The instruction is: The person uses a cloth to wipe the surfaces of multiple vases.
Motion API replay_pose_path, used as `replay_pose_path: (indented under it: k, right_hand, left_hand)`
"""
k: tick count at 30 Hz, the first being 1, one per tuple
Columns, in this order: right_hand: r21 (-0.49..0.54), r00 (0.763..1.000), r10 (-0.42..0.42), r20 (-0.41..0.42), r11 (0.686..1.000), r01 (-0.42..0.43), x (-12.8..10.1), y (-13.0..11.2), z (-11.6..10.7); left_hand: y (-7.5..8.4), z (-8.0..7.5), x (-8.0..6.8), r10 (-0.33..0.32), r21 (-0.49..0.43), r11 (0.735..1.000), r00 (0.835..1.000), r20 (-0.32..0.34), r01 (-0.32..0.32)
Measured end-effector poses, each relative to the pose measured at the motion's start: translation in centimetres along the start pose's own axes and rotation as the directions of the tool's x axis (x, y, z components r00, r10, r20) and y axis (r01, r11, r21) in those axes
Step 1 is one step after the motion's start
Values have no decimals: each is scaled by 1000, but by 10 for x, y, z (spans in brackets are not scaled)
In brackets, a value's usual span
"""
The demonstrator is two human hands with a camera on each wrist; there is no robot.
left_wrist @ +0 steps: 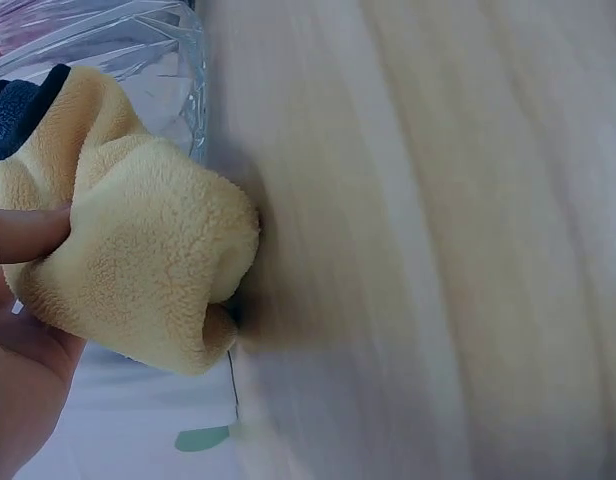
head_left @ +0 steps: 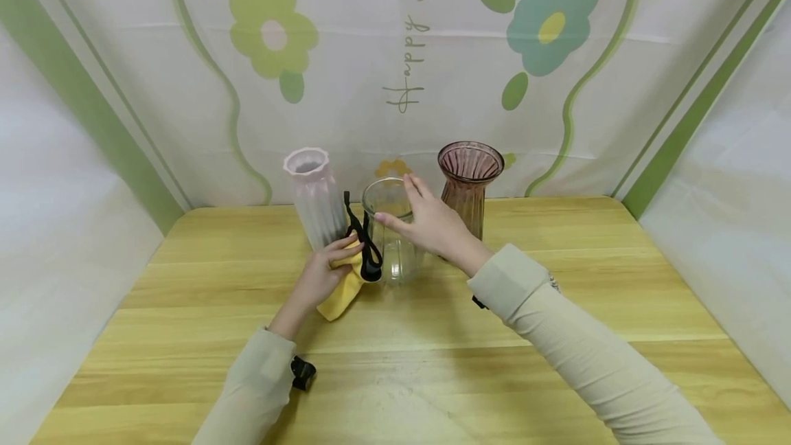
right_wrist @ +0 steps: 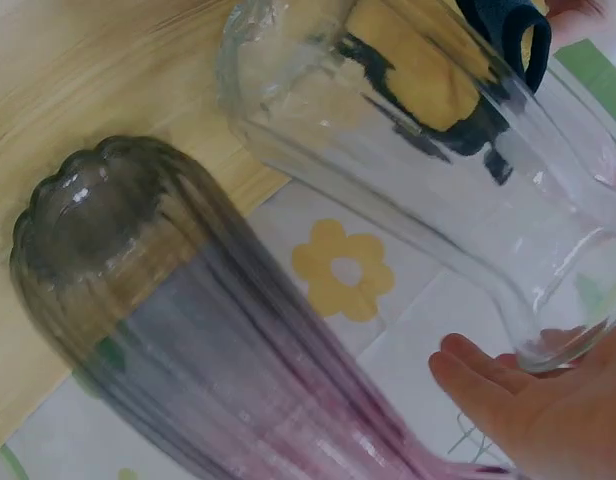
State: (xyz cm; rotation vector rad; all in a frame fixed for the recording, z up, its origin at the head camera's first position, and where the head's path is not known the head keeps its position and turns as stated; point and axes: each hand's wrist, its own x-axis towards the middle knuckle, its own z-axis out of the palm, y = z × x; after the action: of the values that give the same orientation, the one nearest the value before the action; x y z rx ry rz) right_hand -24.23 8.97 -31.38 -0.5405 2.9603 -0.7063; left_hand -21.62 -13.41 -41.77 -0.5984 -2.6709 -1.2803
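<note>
Three vases stand at the back of the wooden table point(head_left: 556, 307): a frosted white ribbed vase point(head_left: 315, 201), a clear glass vase point(head_left: 395, 235) and a brown-pink ribbed vase point(head_left: 469, 180). My left hand point(head_left: 321, 273) grips a yellow fleece cloth point(head_left: 346, 283) with a dark blue trim point(head_left: 367, 246), held against the clear vase's left side. In the left wrist view the cloth point(left_wrist: 138, 260) is bunched under my fingers point(left_wrist: 28, 235). My right hand point(head_left: 426, 222) rests with straight fingers on the clear vase's rim point(right_wrist: 558, 350). The brown-pink vase point(right_wrist: 168, 300) stands just beside the clear one.
A white backdrop with green and teal flowers point(head_left: 550, 23) hangs behind the vases, and white fabric walls close both sides. A small black clip point(head_left: 303, 371) sits at my left cuff. Bare tabletop runs across the front.
</note>
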Motion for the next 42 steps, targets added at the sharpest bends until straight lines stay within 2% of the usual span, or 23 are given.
replay_pose_path:
  k: [3,7,10,19,27,33,39,42]
  right_hand:
    - [-29,999,-41,-3,999,41,2,5,-3]
    - [-8,993,-110,37,994,111,6,16,-6]
    - [6,989,-132,65,991,132,8,20,-7]
    - [4,996,-85,34,996,85,3,12,-2]
    - [35,999,-47,2,998,46,-1,4,2]
    - [60,1000,-25,-12,998,26,0,1,4]
    - [50,1000,-13,-22,999,14,1,1,5]
    - [50,1000,-12,-28,999,14,1,0,5]
  left_hand:
    - [1,1,0,8,2,1000,1000,1,-8]
    - [1,3,-1,47,29,998,999,-12,-47]
    - [1,3,-2,82,29,996,996,-32,-81]
    - [9,3,-2,129,-26,991,982,-140,-134]
    - [24,2,6,155,-24,986,958,-242,-166]
    - [25,3,8,121,-31,991,968,-218,-131]
    - [19,10,2,119,-39,991,973,-196,-129]
    - [15,13,-1,93,-47,994,978,-185,-104]
